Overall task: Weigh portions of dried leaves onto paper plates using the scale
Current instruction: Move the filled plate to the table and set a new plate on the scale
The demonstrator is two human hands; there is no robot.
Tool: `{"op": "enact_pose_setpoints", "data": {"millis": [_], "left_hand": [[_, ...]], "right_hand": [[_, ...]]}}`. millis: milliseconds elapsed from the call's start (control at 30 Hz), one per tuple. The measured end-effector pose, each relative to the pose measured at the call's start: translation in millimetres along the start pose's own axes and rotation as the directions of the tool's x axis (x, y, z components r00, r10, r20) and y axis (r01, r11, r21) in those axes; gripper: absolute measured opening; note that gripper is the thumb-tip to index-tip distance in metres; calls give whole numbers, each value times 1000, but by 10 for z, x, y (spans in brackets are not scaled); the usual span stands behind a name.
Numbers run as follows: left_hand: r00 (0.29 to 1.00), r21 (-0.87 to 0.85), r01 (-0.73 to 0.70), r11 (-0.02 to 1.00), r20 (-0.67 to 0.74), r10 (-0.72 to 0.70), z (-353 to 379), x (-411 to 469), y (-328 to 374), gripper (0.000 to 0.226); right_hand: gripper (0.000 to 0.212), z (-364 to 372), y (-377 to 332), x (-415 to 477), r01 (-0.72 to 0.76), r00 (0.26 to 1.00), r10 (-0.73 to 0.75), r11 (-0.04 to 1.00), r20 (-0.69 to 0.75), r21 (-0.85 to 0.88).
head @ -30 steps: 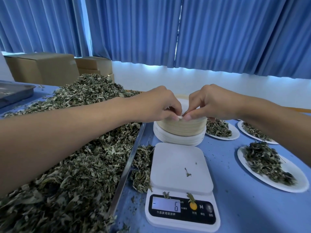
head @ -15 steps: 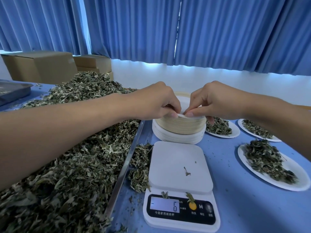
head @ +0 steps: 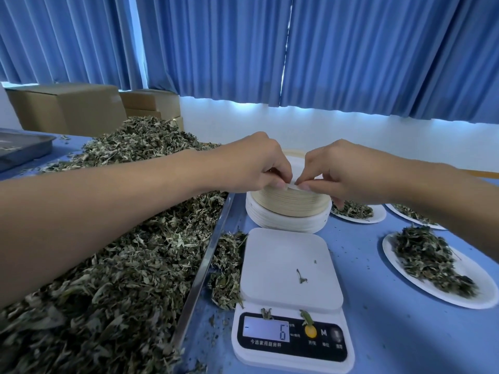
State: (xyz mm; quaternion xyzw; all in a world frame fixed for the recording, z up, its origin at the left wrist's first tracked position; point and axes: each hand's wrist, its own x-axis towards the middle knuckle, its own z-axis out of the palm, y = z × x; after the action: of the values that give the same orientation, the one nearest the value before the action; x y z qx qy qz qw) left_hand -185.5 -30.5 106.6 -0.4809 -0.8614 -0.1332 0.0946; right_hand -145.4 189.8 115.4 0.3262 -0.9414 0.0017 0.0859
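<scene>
Grip: my left hand (head: 253, 164) and right hand (head: 343, 171) both pinch the near rim of the top plate (head: 290, 187), fingertips almost meeting; I judge this peels one plate free of the plate stack (head: 289, 211)
Stack: sits just behind the scale (head: 289, 271); a freed plate travels little; the platform carries only leaf scraps
Leaves: dried leaves (head: 121, 252) heaped in the tray at left; its metal edge (head: 201, 273) runs just beside the scale, with spill between
Room: filled plates (head: 475, 279) crowd the right; bare blue table (head: 391, 333) lies near me
</scene>
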Motion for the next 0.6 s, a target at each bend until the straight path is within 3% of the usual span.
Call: {"op": "enact_pose_setpoints", "data": {"millis": [133,233,367,600], "left_hand": [[1000,18,-7,1000,-7,7,22,5,-30,9],[1000,37,-5,999,-4,5,51,1,-44,8],[1000,21,1,1000,-9,0,41,3,-66,9],[994,-106,27,994,-99,-38,-68,56,-161,12]], "right_hand": [[58,65,-153,-75,64,998,-56,890,31,-452],[57,127,-218,-74,84,996,-64,802,53,-591],[48,101,-206,-12,88,996,-77,790,45,-607],[56,-46,-101,3,86,992,-122,847,-34,-525]]}}
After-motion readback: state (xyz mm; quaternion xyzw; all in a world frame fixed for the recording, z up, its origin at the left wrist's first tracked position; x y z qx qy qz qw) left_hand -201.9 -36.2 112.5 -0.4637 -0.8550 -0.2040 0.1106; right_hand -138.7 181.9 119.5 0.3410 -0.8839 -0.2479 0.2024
